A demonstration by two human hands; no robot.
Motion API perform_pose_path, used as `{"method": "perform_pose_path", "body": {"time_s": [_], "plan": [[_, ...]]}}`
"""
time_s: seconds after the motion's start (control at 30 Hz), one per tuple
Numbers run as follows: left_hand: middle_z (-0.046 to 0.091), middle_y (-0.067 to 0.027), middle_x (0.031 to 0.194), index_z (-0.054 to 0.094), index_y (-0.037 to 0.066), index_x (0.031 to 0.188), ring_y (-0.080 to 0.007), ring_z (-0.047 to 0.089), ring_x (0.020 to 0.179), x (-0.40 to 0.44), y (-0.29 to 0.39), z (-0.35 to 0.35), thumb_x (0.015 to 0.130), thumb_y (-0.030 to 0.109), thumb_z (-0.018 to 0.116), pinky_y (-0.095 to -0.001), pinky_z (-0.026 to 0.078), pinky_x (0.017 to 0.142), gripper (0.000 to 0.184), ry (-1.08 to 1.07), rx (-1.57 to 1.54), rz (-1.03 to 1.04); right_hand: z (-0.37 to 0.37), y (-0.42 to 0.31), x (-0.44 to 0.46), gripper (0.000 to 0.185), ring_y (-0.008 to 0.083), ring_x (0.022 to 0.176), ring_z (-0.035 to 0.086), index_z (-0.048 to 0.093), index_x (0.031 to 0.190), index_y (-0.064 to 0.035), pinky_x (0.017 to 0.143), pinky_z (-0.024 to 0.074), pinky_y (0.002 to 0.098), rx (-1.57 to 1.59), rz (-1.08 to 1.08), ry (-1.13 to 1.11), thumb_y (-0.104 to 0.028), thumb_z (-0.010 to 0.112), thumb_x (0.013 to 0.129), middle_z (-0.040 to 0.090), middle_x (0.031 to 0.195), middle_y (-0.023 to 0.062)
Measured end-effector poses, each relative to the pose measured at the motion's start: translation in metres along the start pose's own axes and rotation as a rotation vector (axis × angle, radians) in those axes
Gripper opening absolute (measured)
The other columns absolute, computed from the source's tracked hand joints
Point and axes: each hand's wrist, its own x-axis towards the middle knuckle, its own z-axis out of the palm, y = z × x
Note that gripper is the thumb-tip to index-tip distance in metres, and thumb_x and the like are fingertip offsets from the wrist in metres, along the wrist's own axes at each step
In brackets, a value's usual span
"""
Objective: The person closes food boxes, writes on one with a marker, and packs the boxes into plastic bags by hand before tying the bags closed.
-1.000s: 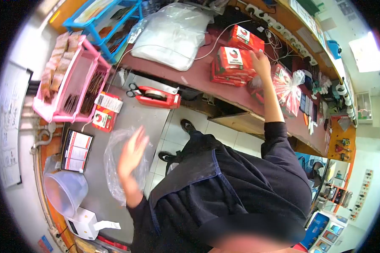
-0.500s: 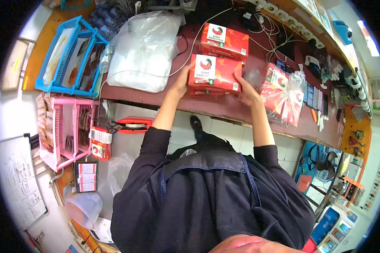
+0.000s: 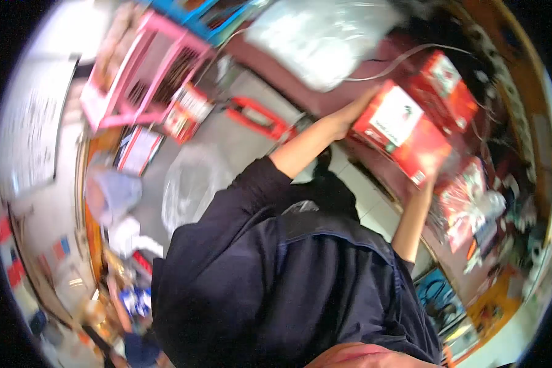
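Between my two hands is a red cardboard food box (image 3: pixel 418 149) with a white label on its top. My left hand (image 3: pixel 348 118) presses against its left end, the fingertips partly hidden behind it. At the opposite end, my right hand (image 3: pixel 434 178) grips the near corner, smeared by motion. Just beyond lies another red box (image 3: pixel 455 98) of the same kind on the dark red table (image 3: pixel 374 175). To the right of my right hand sits a clear plastic bag (image 3: pixel 463 205) with red boxes inside, its top gathered.
Clear plastic bags (image 3: pixel 319 37) lie at the table's back. On the left stand a pink basket (image 3: pixel 147 67), a red tape dispenser (image 3: pixel 254 116), a small red box (image 3: pixel 187 113) and a translucent bin (image 3: pixel 110 193). A co-worker's arm (image 3: pixel 121 306) shows at lower left.
The view has swung toward the left and tilted, so everything appears turned and blurred. My hands still hold the red box, which looks larger and nearer. The co-worker's arm has come into view.
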Motion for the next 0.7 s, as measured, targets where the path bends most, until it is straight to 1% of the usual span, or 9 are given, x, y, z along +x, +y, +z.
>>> {"method": "perform_pose_path", "body": {"time_s": [0.1,0.13,0.2,0.27,0.4,0.47,0.53,0.6,0.7], "plan": [[0.049,-0.0086,0.131,0.039,0.009,0.135,-0.0174,0.049,0.118,-0.083,0.028,-0.015,0.085,0.066,0.040,-0.0357,0.040,0.099,0.076,0.108,0.119,0.131,0.065,0.010,-0.064,0.078,0.0261,0.123,0.042,0.029,0.138,-0.0093,0.100,0.0380,0.0442,0.018,0.000,0.016,-0.068,0.034,0.086,0.038,0.137,0.0104],[0.041,-0.0081,0.138,0.032,0.011,0.139,-0.0193,0.042,0.123,-0.110,0.029,-0.040,0.085,0.067,0.041,-0.0365,0.036,0.102,0.079,0.005,0.099,0.120,0.088,0.021,-0.089,0.078,0.0262,0.122,0.043,0.030,0.138,-0.0092,0.100,0.0382,0.0444,0.025,0.010,0.012,-0.068,0.034,0.086,0.039,0.136,0.0106],[0.035,-0.0084,0.143,0.026,0.014,0.143,-0.0202,0.036,0.128,-0.189,0.042,-0.070,0.083,0.070,0.040,-0.0385,0.033,0.104,0.082,0.085,0.193,0.223,0.131,0.052,-0.141,0.078,0.0264,0.121,0.043,0.030,0.137,-0.0091,0.100,0.0387,0.0447,0.044,0.057,-0.009,-0.068,0.033,0.086,0.040,0.135,0.0110],[0.030,-0.0080,0.146,0.022,0.019,0.145,-0.0220,0.033,0.130,-0.266,0.060,-0.100,0.083,0.070,0.037,-0.0408,0.032,0.105,0.081,0.099,0.251,0.114,0.169,0.093,-0.189,0.078,0.0267,0.120,0.044,0.031,0.137,-0.0090,0.099,0.0392,0.0451,0.038,0.126,-0.104,-0.068,0.033,0.086,0.041,0.134,0.0114],[0.035,-0.0070,0.143,0.028,0.016,0.143,-0.0195,0.038,0.127,-0.386,0.045,-0.184,0.083,0.069,0.039,-0.0397,0.033,0.104,0.080,0.439,0.089,0.069,0.221,0.196,-0.249,0.084,0.0249,0.128,0.035,0.027,0.138,-0.0086,0.105,0.0301,0.0443,0.132,0.269,-0.358,-0.072,0.029,0.084,0.033,0.140,0.0103],[0.035,-0.0061,0.143,0.030,0.014,0.142,-0.0169,0.039,0.127,-0.433,0.040,-0.210,0.083,0.069,0.040,-0.0385,0.037,0.101,0.081,0.513,0.262,0.084,0.246,0.235,-0.278,0.072,0.0192,0.123,0.041,0.035,0.134,-0.0111,0.104,0.0312,0.0390,0.202,0.338,-0.456,-0.067,0.027,0.088,0.044,0.132,0.0043],[0.043,-0.0058,0.138,0.032,0.012,0.141,-0.0150,0.045,0.121,-0.463,0.024,-0.272,0.085,0.066,0.040,-0.0364,0.042,0.096,0.078,0.478,0.043,0.025,0.267,0.271,-0.302,0.071,0.0158,0.119,0.045,0.036,0.134,-0.0145,0.096,0.0374,0.0355,0.161,0.355,-0.383,-0.068,0.025,0.088,0.047,0.129,0.0000],[0.047,-0.0061,0.134,0.034,0.011,0.140,-0.0143,0.047,0.119,-0.477,0.015,-0.286,0.087,0.062,0.041,-0.0353,0.041,0.097,0.073,0.528,0.237,0.030,0.260,0.319,-0.307,0.071,0.0133,0.115,0.046,0.034,0.135,-0.0171,0.088,0.0390,0.0315,0.154,0.407,-0.451,-0.069,0.023,0.088,0.047,0.129,-0.0025],[0.047,-0.0059,0.134,0.034,0.011,0.139,-0.0146,0.047,0.119,-0.468,-0.002,-0.321,0.088,0.060,0.041,-0.0352,0.041,0.097,0.072,0.465,0.361,-0.007,0.254,0.367,-0.315,0.074,0.0119,0.112,0.046,0.034,0.135,-0.0179,0.083,0.0384,0.0290,0.068,0.377,-0.335,-0.072,0.023,0.086,0.047,0.128,-0.0054]]}}
